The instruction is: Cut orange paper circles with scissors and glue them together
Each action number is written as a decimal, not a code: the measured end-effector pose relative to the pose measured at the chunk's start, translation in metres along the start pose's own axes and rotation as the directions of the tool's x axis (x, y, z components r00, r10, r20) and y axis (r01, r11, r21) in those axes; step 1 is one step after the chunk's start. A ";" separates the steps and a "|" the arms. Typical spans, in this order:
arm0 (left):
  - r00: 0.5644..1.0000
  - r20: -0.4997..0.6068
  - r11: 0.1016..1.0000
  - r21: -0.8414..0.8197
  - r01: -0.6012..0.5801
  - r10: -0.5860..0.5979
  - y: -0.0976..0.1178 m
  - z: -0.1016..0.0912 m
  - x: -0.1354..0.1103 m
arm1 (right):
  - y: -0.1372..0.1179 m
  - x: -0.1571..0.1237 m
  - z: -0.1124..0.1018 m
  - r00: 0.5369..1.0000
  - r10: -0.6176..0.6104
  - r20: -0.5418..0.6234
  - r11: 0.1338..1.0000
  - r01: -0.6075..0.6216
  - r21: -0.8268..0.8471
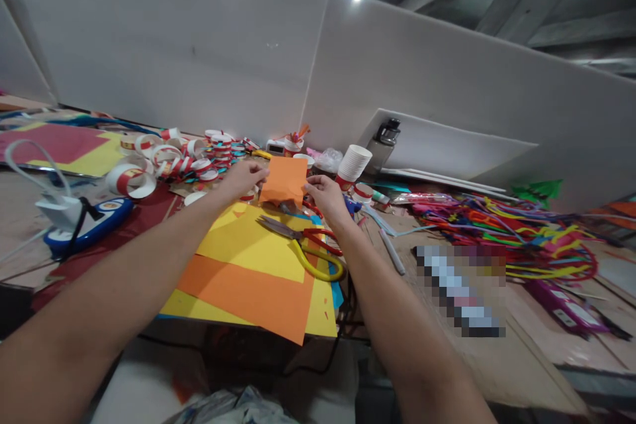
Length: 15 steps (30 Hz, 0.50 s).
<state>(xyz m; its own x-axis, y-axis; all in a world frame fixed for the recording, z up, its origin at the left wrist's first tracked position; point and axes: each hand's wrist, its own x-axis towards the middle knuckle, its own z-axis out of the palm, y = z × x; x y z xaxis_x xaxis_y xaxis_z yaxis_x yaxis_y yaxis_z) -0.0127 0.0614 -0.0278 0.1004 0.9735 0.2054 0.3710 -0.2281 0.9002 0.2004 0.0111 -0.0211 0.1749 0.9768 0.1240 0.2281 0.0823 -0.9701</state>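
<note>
A small rectangle of orange paper (285, 177) is held up above the table, pinched at its left edge by my left hand (244, 177) and at its right edge by my right hand (324, 195). Below it lie scissors (298, 235) with one red and one yellow handle, their blades pointing left. They rest on yellow paper sheets (258, 245), and a larger orange sheet (253, 295) lies partly under the yellow one. My right wrist hangs close to the red handle.
Cut paper-cup rings (163, 156) crowd the left. Stacked paper cups (354, 164) and a grey bottle (382, 146) stand behind. Coloured pipe cleaners (507, 225) spread at right, near a purple packet (566, 308). A blue power strip (89, 225) sits left; a utility knife (392, 252) lies right.
</note>
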 end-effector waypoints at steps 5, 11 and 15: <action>0.930 0.351 0.793 -0.532 0.295 -0.110 0.020 0.023 -0.020 | -0.003 -0.008 0.006 0.995 -0.039 0.091 0.999 0.035 0.038; 0.950 0.286 0.828 -0.497 0.261 -0.128 0.023 0.019 -0.019 | -0.003 -0.008 0.006 0.995 -0.099 0.028 0.971 0.103 -0.217; 0.973 0.181 0.749 -0.622 0.229 -0.147 0.021 0.003 -0.007 | 0.004 0.001 0.001 0.993 -0.082 -0.089 0.937 0.047 -0.347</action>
<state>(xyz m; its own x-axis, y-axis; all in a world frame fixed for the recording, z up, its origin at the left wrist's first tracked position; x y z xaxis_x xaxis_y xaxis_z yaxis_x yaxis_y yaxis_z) -0.0025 0.0494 -0.0114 0.2102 0.9777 -0.0018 -0.2731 0.0605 0.9601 0.2004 0.0123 -0.0251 0.2403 0.9451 0.2216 0.5539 0.0540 -0.8308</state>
